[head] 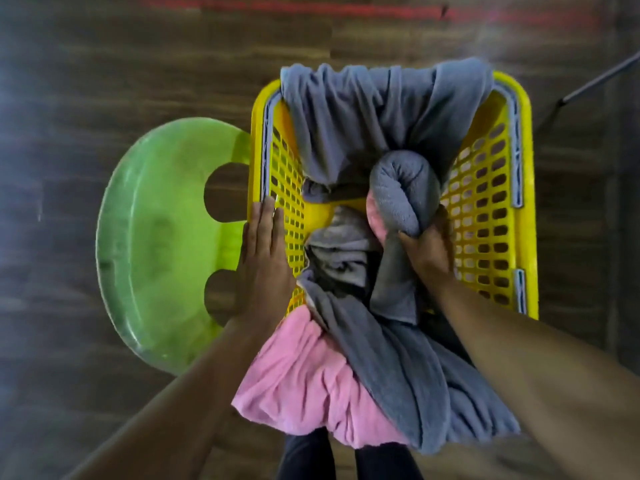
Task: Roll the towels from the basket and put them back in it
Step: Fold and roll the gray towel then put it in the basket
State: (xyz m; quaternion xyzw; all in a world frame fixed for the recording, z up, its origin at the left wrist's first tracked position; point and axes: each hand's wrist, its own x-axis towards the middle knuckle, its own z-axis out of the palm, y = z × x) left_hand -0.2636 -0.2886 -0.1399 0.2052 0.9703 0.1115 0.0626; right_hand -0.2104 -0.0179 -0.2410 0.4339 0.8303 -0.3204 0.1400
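Note:
A yellow plastic basket [491, 209] with slotted walls stands below me, holding several towels. My right hand [427, 252] grips a rolled grey towel [401, 192] inside the basket, near its right wall. My left hand [263, 251] rests flat with straight fingers on the basket's left rim. A loose grey towel [374, 109] drapes over the far rim. Another grey towel [408, 368] and a pink towel [304, 379] hang over the near rim. A crumpled grey towel [341, 254] lies in the middle.
A green plastic stool [156, 237] stands against the basket's left side. Dark wooden floor [104, 81] surrounds everything. A thin dark pole [595, 77] crosses the upper right. My dark trouser legs [304, 459] show at the bottom.

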